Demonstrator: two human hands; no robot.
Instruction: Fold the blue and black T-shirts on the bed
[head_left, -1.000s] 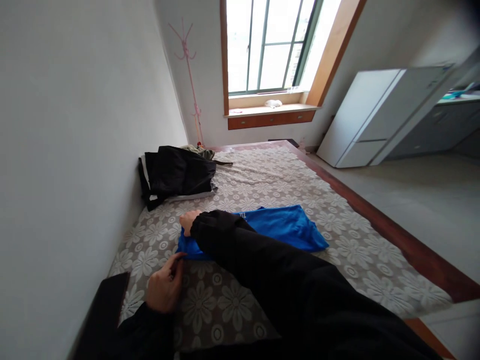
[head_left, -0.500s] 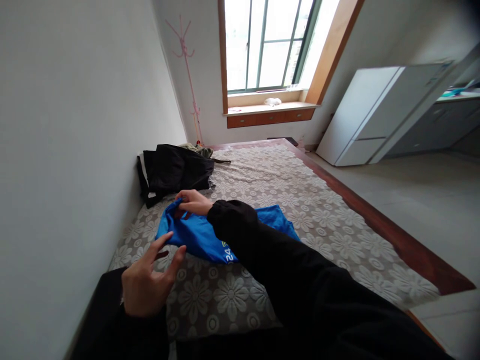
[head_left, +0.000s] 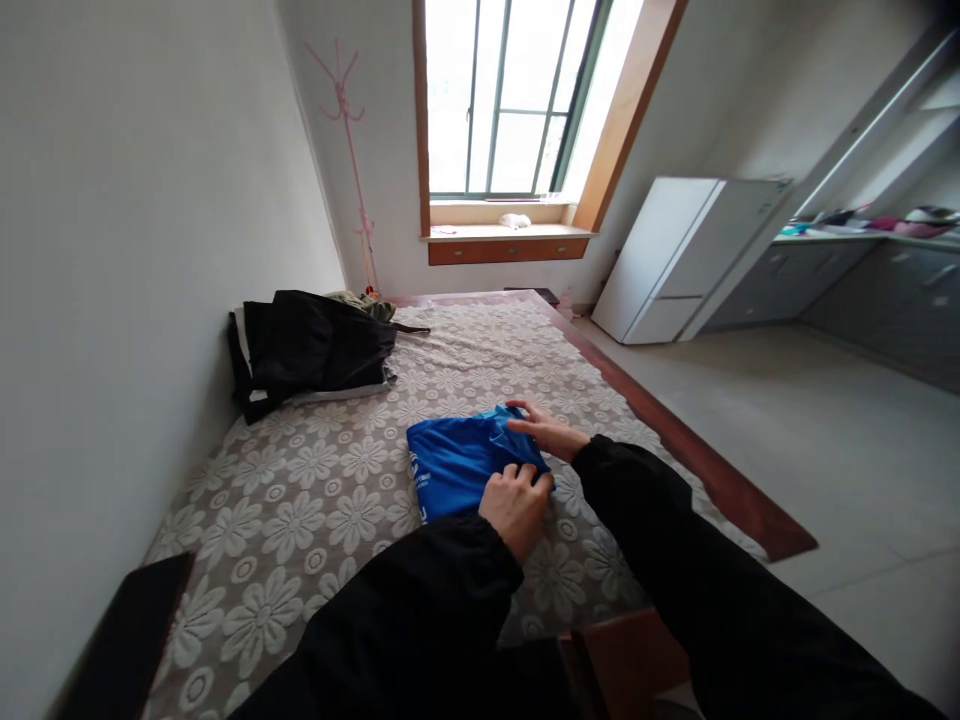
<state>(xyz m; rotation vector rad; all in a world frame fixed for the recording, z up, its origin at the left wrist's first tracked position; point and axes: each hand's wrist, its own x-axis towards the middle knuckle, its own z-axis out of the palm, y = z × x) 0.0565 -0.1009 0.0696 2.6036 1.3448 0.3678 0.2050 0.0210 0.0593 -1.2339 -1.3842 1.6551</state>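
Observation:
A blue garment (head_left: 457, 462), folded into a compact rectangle with white print at its left edge, lies on the flower-patterned bed cover (head_left: 330, 480). My left hand (head_left: 517, 506) grips its near right corner, fingers curled on the cloth. My right hand (head_left: 546, 430) rests flat on the far right edge, fingers spread and pressing down. Both arms wear black sleeves.
A pile of black clothes (head_left: 315, 345) sits at the head of the bed by the left wall. A pink coat stand (head_left: 352, 170) is in the corner by the window. A white cabinet (head_left: 675, 255) and grey counters stand at the right. The bed's wooden edge (head_left: 720, 490) borders tiled floor.
The blue garment was spread and being folded near the left of the bed; it now lies as a smaller folded packet further right, with both hands on its right side. My view shifted.

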